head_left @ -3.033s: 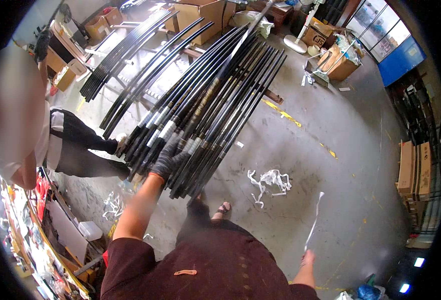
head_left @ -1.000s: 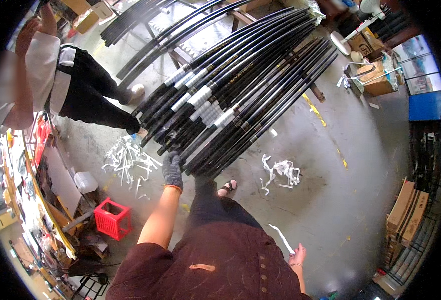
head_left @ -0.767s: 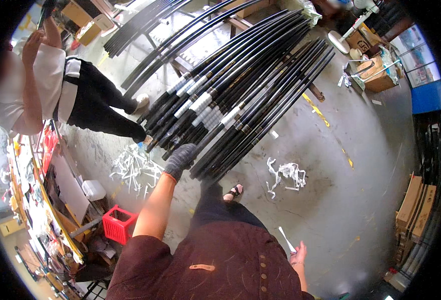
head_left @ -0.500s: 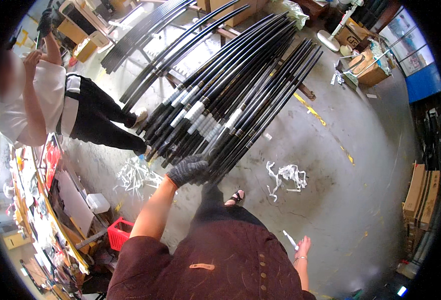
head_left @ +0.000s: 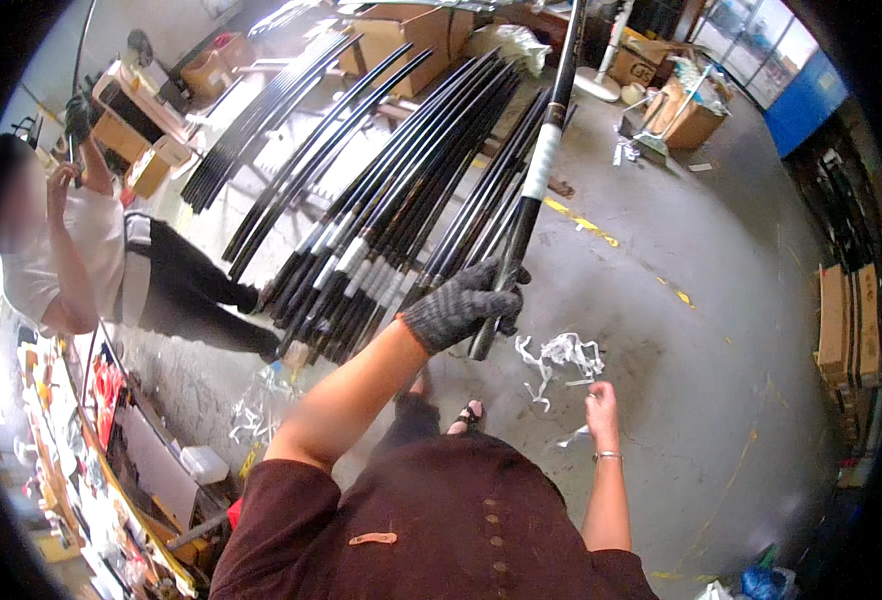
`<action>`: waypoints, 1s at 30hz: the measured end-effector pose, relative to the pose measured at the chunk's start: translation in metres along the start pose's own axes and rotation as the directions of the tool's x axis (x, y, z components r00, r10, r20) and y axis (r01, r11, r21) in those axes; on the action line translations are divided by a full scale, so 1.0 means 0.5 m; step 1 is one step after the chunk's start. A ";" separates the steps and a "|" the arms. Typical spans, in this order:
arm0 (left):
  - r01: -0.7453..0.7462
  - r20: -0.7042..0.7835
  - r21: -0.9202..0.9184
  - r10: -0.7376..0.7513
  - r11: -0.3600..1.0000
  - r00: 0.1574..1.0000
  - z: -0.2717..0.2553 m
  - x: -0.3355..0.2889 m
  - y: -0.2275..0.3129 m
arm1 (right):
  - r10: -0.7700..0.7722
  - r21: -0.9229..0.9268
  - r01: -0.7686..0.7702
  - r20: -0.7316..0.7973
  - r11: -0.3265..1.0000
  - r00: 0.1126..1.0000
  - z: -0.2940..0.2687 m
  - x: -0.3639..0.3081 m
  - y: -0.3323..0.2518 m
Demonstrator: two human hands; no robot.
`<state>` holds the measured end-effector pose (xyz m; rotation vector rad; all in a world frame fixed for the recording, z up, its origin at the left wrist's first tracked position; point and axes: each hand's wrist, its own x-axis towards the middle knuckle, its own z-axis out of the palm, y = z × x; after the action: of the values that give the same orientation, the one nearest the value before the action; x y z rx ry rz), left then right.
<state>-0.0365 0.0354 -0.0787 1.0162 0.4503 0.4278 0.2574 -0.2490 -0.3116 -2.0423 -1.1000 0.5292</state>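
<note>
My left hand (head_left: 466, 305), in a grey knit glove, is wrapped around a black pole (head_left: 528, 215) near its lower end. The pole slants up and away, with a white wrapped band partway along it. My bare right hand (head_left: 602, 408), with a bracelet at the wrist, is closed at the right, apart from the pole. A slim white object (head_left: 573, 436) sticks out beside it; its exact kind is unclear. Beyond my left hand lie many similar black poles (head_left: 376, 215) on a rack, several with white bands near their close ends.
At the left stands a co-worker (head_left: 81, 240) holding a thin rod upright. White strips (head_left: 566, 355) lie heaped on the grey floor, crossed by yellow tape (head_left: 583, 222). A cluttered bench (head_left: 111, 470) runs along the left. Cardboard boxes (head_left: 849, 325) stand at right.
My left hand has lifted one pole off the rack and moved right with it. My right hand has come up and forward with the slim white object. The view has shifted.
</note>
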 end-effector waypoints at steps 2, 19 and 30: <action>-0.026 0.076 -0.084 0.033 0.996 0.997 0.046 0.026 0.026 | 0.042 0.126 -0.052 0.084 0.991 0.996 -0.028 0.042 -0.204; -0.021 0.241 -0.178 0.064 0.984 0.968 0.208 0.073 0.028 | -0.233 0.465 0.147 0.133 0.873 0.963 -0.104 0.013 -0.591; -0.161 0.051 -0.069 0.165 0.985 0.985 0.219 0.086 -0.012 | -0.316 -0.153 0.309 -0.025 0.939 0.948 -0.120 0.034 -0.579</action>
<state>0.0595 -0.0219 -0.0411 1.0038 0.3019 0.5557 0.1519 -0.1571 -0.0507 -1.9382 -1.4366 0.2408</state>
